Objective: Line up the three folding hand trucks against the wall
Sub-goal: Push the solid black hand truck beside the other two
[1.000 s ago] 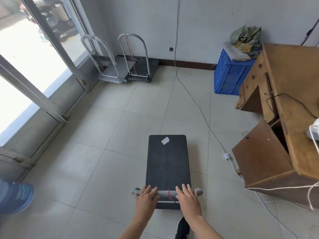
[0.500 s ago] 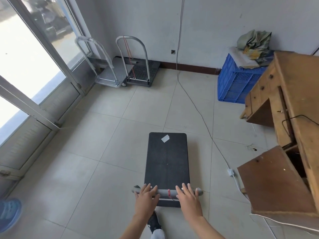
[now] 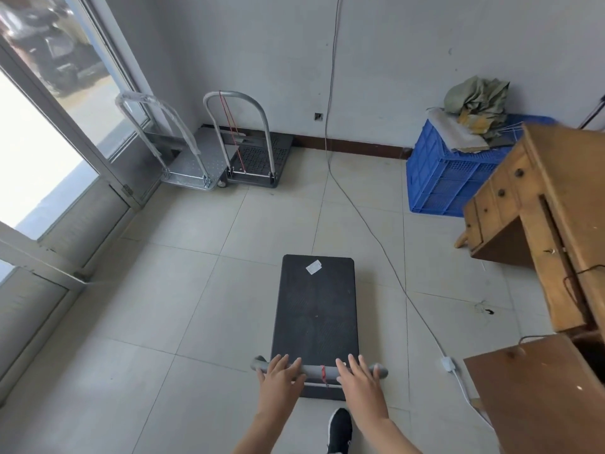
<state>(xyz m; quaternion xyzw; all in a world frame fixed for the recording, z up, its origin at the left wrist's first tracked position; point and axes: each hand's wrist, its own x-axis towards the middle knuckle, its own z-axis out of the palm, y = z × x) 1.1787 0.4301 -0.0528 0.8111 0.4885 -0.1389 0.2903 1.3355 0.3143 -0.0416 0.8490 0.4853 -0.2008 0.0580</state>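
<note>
A black flat-deck hand truck (image 3: pixel 316 309) stands on the tile floor in front of me, with a white sticker near its far end. Its grey handle bar (image 3: pixel 319 372) carries a red band at the middle. My left hand (image 3: pixel 282 375) and my right hand (image 3: pixel 358 378) both grip that bar, one on each side of the band. Two more hand trucks stand side by side against the far wall: a silver one (image 3: pixel 183 168) in the left corner and a black perforated one (image 3: pixel 258 158) to its right, both with handles upright.
A grey cable (image 3: pixel 366 221) runs down the wall and across the floor just right of my truck. A blue crate (image 3: pixel 438 178) with sacks on top sits at the far right wall. A wooden desk (image 3: pixel 556 224) crowds the right side. Glass doors (image 3: pixel 49 158) line the left.
The truck and I have rolled forward toward the far wall. The two parked trucks and the crate look nearer, and the blue shoe at the left edge has dropped out of view.
</note>
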